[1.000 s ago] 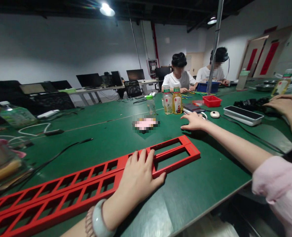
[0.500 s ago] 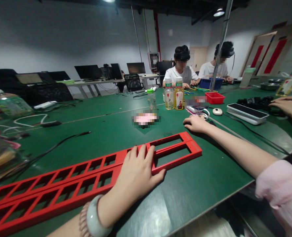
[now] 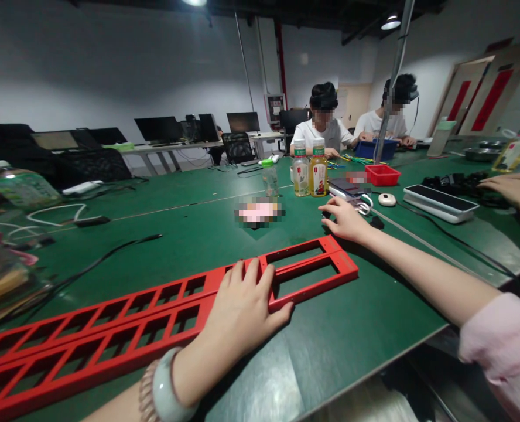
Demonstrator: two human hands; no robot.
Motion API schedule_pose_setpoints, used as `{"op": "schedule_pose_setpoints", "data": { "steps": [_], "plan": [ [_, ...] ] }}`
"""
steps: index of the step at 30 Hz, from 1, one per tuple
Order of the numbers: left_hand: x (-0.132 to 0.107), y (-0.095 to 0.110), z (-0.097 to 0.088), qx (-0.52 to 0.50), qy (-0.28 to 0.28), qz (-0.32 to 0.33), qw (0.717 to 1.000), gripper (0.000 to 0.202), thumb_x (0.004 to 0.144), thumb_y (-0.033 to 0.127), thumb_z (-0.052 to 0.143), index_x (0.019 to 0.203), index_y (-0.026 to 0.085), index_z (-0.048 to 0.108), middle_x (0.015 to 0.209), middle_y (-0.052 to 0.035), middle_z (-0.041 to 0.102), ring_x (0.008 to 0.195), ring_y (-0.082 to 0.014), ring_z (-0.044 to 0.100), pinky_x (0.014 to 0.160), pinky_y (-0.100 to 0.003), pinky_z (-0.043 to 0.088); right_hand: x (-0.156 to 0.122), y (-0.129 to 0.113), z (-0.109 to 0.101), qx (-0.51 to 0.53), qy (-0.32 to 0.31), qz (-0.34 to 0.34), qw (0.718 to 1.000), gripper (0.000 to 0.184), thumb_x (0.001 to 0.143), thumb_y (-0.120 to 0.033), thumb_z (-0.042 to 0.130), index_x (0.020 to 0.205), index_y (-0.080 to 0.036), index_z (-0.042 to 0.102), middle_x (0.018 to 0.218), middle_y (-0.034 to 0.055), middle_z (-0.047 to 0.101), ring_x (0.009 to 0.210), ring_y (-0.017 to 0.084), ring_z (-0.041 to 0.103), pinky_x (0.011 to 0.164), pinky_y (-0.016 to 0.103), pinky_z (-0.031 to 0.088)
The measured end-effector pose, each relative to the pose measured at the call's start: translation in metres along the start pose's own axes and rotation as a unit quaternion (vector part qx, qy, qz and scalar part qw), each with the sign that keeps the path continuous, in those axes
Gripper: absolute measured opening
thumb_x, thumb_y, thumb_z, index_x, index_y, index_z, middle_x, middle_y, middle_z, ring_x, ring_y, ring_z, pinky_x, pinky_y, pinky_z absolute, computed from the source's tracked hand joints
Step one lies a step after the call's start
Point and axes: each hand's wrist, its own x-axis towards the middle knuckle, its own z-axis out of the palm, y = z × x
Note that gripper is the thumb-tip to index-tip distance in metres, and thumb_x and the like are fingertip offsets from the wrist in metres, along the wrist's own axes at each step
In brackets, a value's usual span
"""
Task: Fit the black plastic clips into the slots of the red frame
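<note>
My left hand (image 3: 242,299) lies with fingers spread across a long red slotted frame (image 3: 231,278), which has two parallel rows of rectangular openings. A pale bangle (image 3: 172,378) and a beaded bracelet circle that wrist. Beyond the frame's right end, my right hand (image 3: 345,220) is lifted slightly above the green table (image 3: 387,299). Its fingers are bent toward the thumb, and a tiny dark thing shows at the tips, too small to name. Just behind that hand lie a phone-like dark slab (image 3: 350,187) and a coiled white cable (image 3: 365,205).
Two drink bottles (image 3: 318,167) and a green-capped clear bottle (image 3: 269,177) stand farther back. A red tray (image 3: 382,174) and a blue bin (image 3: 376,149) sit near a metal pole. At right are a white-and-black device (image 3: 440,203) and another person's hand (image 3: 517,193). Two people sit opposite.
My right hand has risen from the table and shifted slightly left, its fingers now drawn toward the thumb. The left hand stays on the red frame.
</note>
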Motion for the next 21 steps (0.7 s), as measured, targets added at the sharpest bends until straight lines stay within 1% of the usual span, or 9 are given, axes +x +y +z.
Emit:
{"op": "schedule_pose_setpoints", "data": {
  "steps": [2, 4, 9, 14, 21],
  "plan": [
    [0.000, 0.000, 0.000, 0.006, -0.002, 0.005, 1.000, 0.060, 0.074, 0.058, 0.043, 0.112, 0.013, 0.051, 0.112, -0.0181, 0.049, 0.104, -0.0357, 0.042, 0.085, -0.049, 0.038, -0.001, -0.012, -0.001, 0.046, 0.019, -0.033, 0.998, 0.043, 0.074, -0.025, 0.056, 0.115, -0.013, 0.051, 0.108, 0.0111, 0.048, 0.101, 0.019, 0.048, 0.091, 0.034, 0.038],
    [-0.001, 0.000, 0.000, 0.010, -0.002, 0.009, 1.000, 0.060, 0.075, 0.058, 0.043, 0.113, 0.012, 0.050, 0.112, -0.0181, 0.049, 0.103, -0.0349, 0.043, 0.085, -0.049, 0.038, -0.003, -0.026, -0.001, 0.091, 0.032, -0.061, 0.993, 0.044, 0.072, -0.024, 0.058, 0.114, -0.013, 0.049, 0.108, 0.0103, 0.048, 0.101, 0.019, 0.048, 0.090, 0.035, 0.039],
    [0.000, 0.001, -0.001, 0.010, 0.001, 0.003, 1.000, 0.057, 0.075, 0.057, 0.043, 0.110, 0.013, 0.051, 0.111, -0.0167, 0.049, 0.103, -0.0345, 0.042, 0.085, -0.048, 0.037, -0.008, -0.050, 0.001, 0.164, 0.035, -0.104, 0.980, 0.031, 0.071, -0.019, 0.059, 0.100, -0.016, 0.052, 0.098, 0.0077, 0.054, 0.094, 0.019, 0.051, 0.084, 0.036, 0.043],
    [-0.001, 0.003, -0.003, 0.005, -0.004, 0.001, 1.000, 0.056, 0.075, 0.057, 0.043, 0.110, 0.013, 0.051, 0.111, -0.0169, 0.048, 0.103, -0.0346, 0.042, 0.085, -0.048, 0.037, -0.010, -0.060, 0.005, 0.187, 0.041, -0.135, 0.972, 0.028, 0.071, -0.017, 0.061, 0.098, -0.016, 0.054, 0.100, 0.0092, 0.055, 0.097, 0.020, 0.052, 0.086, 0.037, 0.044],
    [-0.001, 0.005, -0.003, -0.001, -0.010, -0.001, 1.000, 0.054, 0.075, 0.057, 0.044, 0.108, 0.014, 0.051, 0.109, -0.0154, 0.048, 0.101, -0.0330, 0.043, 0.085, -0.047, 0.037, -0.010, -0.066, 0.007, 0.185, 0.028, -0.154, 0.970, 0.029, 0.074, -0.022, 0.061, 0.102, -0.017, 0.059, 0.104, 0.0097, 0.054, 0.098, 0.020, 0.054, 0.088, 0.040, 0.044]
  ]
}}
